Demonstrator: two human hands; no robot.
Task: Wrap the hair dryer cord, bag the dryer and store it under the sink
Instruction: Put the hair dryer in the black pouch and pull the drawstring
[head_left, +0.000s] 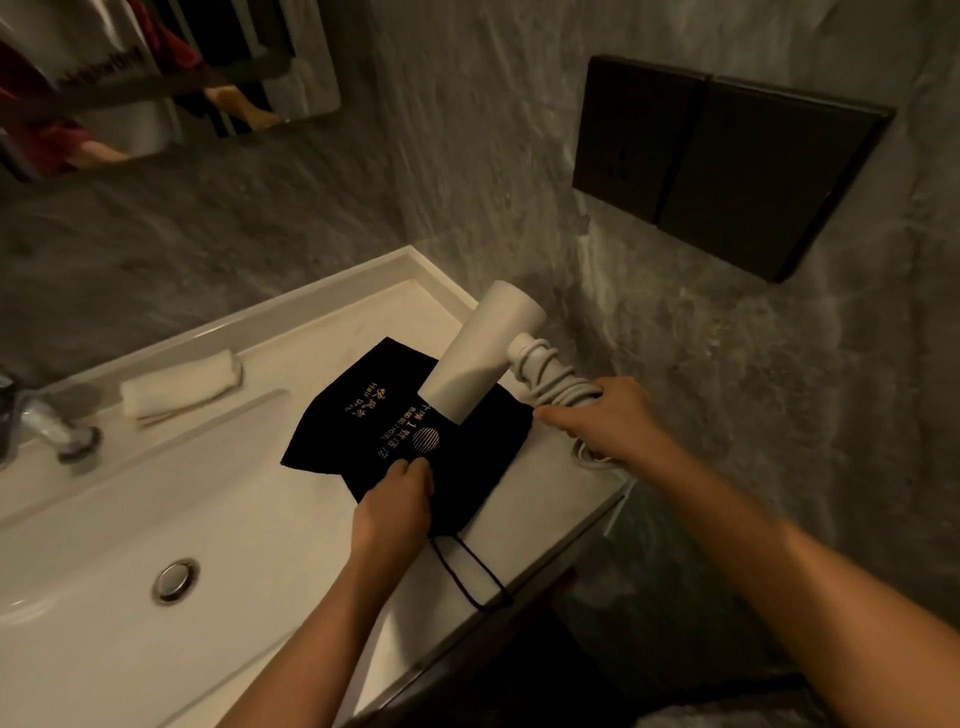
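A white hair dryer (480, 353) hangs over the right end of the white sink counter (332, 322), barrel pointing down at the bag. Its pale cord (550, 376) is coiled around the handle. My right hand (608, 421) grips the wrapped handle, and a loop of cord with the plug end (589, 457) sticks out under that hand. A black drawstring bag (384, 421) with gold lettering lies flat on the counter. My left hand (397, 501) pinches the bag's near edge. The bag's black drawstring (467, 577) trails toward the counter's front edge.
A rolled white towel (182, 387) lies at the back of the counter. The basin with its drain (175, 579) lies to the left, with a chrome tap (52, 421) at the far left. A dark wall socket panel (727, 161) is on the grey stone wall at right.
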